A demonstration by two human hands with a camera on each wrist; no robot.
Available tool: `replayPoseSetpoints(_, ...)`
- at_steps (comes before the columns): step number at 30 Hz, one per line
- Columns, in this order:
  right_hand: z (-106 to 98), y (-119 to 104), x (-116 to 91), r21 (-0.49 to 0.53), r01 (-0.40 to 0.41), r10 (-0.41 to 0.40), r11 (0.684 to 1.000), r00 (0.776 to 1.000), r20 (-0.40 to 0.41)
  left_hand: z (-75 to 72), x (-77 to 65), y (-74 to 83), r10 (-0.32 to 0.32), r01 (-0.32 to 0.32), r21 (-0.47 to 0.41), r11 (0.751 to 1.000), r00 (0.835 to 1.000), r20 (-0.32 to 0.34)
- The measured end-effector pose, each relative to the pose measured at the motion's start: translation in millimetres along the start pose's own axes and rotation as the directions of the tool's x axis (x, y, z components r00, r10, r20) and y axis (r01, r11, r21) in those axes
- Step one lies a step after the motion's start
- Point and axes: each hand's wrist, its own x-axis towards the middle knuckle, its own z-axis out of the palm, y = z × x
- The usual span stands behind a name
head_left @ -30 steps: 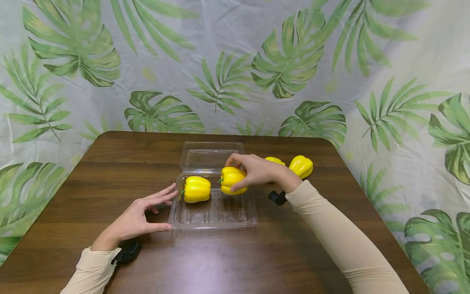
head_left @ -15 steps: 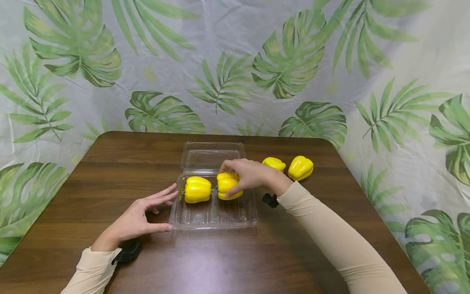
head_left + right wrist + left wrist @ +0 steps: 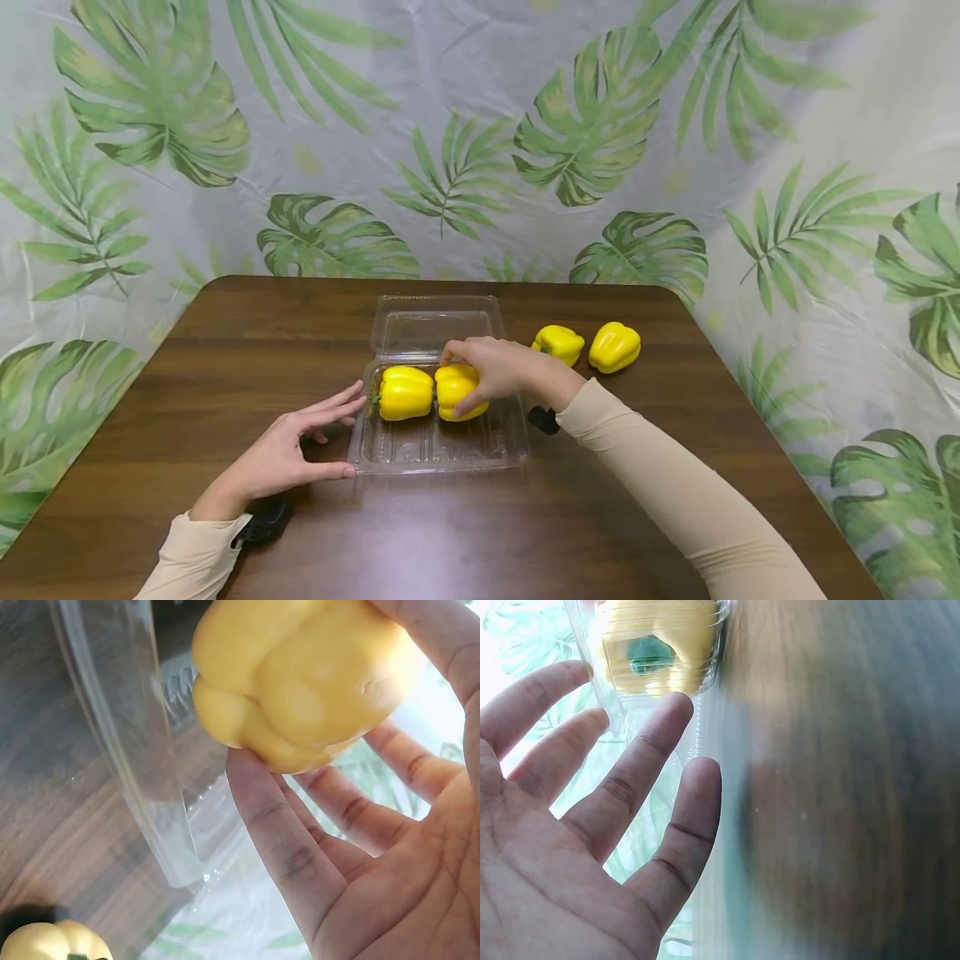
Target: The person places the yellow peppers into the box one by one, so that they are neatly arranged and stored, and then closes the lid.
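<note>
A clear plastic clamshell container [image 3: 435,457] lies opened on the table, its lid [image 3: 435,329] folded back toward the wall. One yellow bell pepper [image 3: 406,393] rests in the left part of its tray, green stem pointing left. My right hand [image 3: 502,371] grips a second yellow bell pepper [image 3: 454,387] between thumb and fingers inside the tray, close beside the first one. In the right wrist view the held bell pepper [image 3: 300,682] shows its lobed bottom. My left hand [image 3: 288,454], fingers spread and fairly straight, touches the container's left side with its fingertips.
Two more yellow bell peppers, one nearer [image 3: 558,344] and one farther right [image 3: 615,347], lie on the brown wooden table [image 3: 600,508] to the right of the container. A leaf-patterned sheet [image 3: 465,150] hangs behind the table.
My right hand has lowered the second bell pepper into the tray, moving left and toward me, up beside the first. The left hand has stayed at the container's side.
</note>
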Motion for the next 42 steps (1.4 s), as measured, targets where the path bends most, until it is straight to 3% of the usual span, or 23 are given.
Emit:
replayPoseSetpoints(8, 9.7, -3.1, -1.4, -0.098, -0.029, 0.027, 0.995, 0.999, -0.021, 2.0, -1.6, 2.3, -0.006, 0.006, -0.006, 1.0, 1.0, 0.002)
replayPoseSetpoints(42, 10.6, -2.7, -6.7, -0.184, -0.04, 0.025, 0.982, 0.996, -0.085, 0.8, 1.9, 0.1, -0.017, 0.017, 0.019, 1.0, 1.0, -0.02)
